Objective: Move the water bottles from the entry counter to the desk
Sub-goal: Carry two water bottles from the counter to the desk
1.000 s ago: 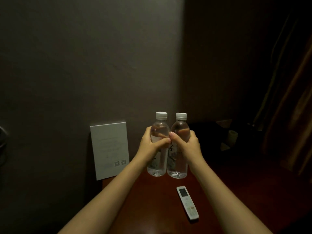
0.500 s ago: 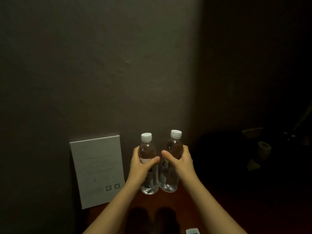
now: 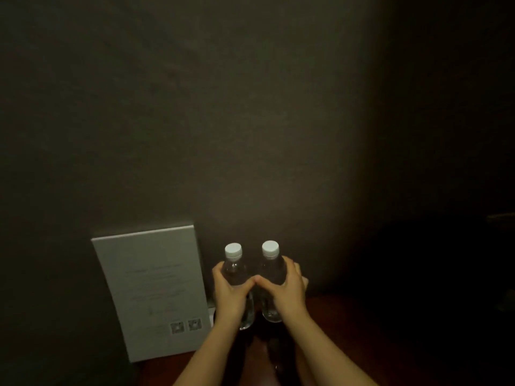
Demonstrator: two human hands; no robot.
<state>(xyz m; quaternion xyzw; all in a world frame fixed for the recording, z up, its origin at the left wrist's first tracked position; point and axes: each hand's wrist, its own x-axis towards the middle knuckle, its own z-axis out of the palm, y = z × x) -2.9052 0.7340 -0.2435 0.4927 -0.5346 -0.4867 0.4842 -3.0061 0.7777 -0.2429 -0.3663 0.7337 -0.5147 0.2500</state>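
Two bottles, one per hand: left hand (image 3: pixel 231 295) wraps the left bottle (image 3: pixel 235 270), right hand (image 3: pixel 287 291) the right bottle (image 3: pixel 269 267), both upright, side by side, apparently so they land standing together on the desk (image 3: pixel 348 330) beside the card (image 3: pixel 152 291).

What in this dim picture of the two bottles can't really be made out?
- Head view: print on the grey card, too small and dim to read.
- Bottle labels, covered by the left hand and right hand.
- Whether the left bottle and right bottle touch the desk: bases in shadow.
- Right of frame: lost in darkness.
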